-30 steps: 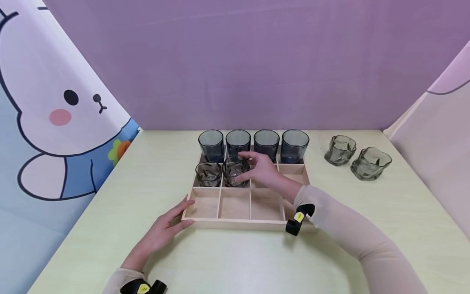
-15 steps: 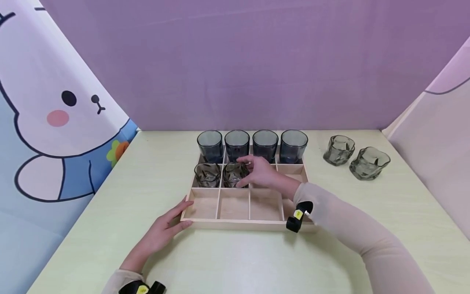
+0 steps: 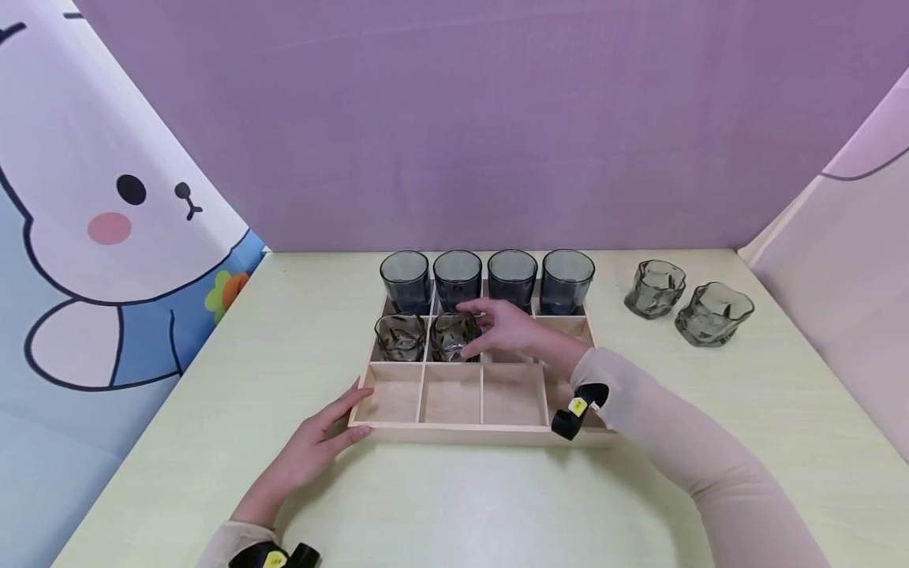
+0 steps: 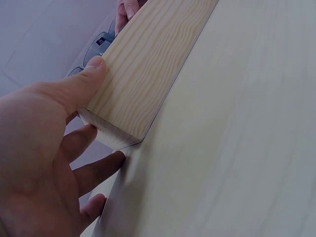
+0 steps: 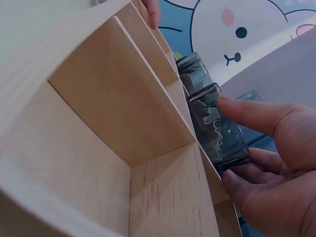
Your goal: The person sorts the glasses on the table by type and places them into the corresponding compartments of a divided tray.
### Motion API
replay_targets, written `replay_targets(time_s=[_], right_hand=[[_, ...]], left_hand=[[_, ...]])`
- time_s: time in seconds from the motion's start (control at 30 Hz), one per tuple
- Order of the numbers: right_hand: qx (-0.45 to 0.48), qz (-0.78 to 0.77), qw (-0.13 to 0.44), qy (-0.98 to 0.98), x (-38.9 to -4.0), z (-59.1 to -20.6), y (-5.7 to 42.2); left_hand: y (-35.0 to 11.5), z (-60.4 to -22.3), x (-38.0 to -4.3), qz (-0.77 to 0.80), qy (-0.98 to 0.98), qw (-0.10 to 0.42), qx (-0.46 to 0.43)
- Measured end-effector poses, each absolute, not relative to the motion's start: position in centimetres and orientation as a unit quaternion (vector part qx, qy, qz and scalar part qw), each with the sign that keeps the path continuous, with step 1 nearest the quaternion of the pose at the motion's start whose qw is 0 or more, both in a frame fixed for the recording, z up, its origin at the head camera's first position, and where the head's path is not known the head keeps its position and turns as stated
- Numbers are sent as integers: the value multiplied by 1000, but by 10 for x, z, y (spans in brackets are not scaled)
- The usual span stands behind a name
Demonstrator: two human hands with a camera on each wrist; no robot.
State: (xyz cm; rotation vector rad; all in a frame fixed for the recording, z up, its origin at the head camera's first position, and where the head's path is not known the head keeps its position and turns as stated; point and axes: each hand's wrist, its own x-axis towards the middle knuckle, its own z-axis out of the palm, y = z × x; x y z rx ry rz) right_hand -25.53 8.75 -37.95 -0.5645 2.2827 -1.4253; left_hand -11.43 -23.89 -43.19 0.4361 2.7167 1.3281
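In the head view my right hand holds a smoky, wavy-sided glass between thumb and fingers. That glass stands in the middle row of a divided wooden tray, second compartment from the left. A matching glass fills the compartment to its left. The right wrist view shows the thumb at the rim of the held glass and fingertips by its base. My left hand rests against the tray's front left corner, thumb on the front wall, other fingers spread along the side.
Several tall blue-grey tumblers stand along the tray's back row. Two more wavy glasses are on the table at the right. A purple cloth hangs behind the table.
The held glass has come down a little into its compartment, and my right hand lowered with it. My left hand keeps its place at the tray's corner.
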Motion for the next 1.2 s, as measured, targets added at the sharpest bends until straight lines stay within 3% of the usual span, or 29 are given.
replay_targets(time_s=[1.2], right_hand=[[-231,-606,145,747,-230,-357,172]], left_hand=[[-240,-432,-115,436,887,48,141]])
